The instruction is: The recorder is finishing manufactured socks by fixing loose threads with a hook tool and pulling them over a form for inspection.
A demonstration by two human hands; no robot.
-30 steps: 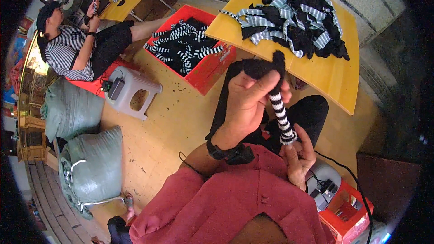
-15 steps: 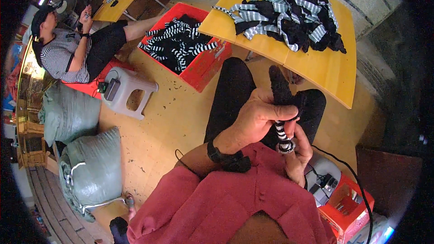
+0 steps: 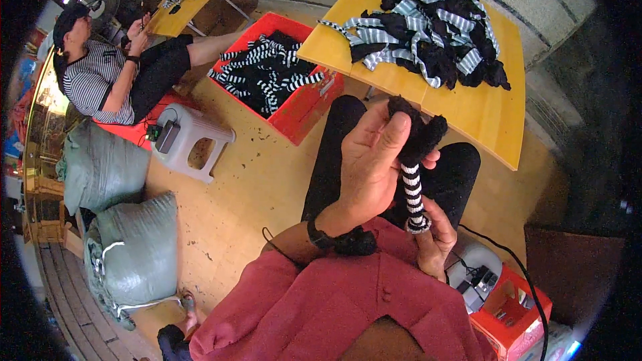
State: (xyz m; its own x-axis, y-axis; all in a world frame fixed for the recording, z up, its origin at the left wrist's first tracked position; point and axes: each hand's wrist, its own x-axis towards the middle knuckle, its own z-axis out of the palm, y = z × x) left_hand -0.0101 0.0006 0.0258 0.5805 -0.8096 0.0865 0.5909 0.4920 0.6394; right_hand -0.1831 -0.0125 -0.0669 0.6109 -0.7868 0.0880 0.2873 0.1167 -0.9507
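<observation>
A fuzzy black knitted piece with a black-and-white striped tube [image 3: 413, 190] is stretched between my hands above my lap. I cannot tell whether it is a glove or a sock. My left hand [image 3: 371, 167], with a dark band at its wrist, grips the bunched black end, thumb in front and fingers behind. Lower down, my right hand [image 3: 436, 244] is closed around the rim of the striped end. At least one of its fingers seems to be inside the opening; the rest are partly hidden.
Ahead, a yellow table [image 3: 468, 130] bears a heap of striped and black knitwear [image 3: 428, 33]. Left of it stands a red crate [image 3: 301, 124] of similar pieces. A grey stool [image 3: 194, 137], stuffed sacks [image 3: 137, 254] and a seated person [image 3: 107, 80] are at left; a black cable [image 3: 528, 274] runs at right.
My left hand has turned more upright, its thumb now pointing up along the black end, which is more bunched. More of the striped tube shows, pulled straighter. My right hand stays at its rim.
</observation>
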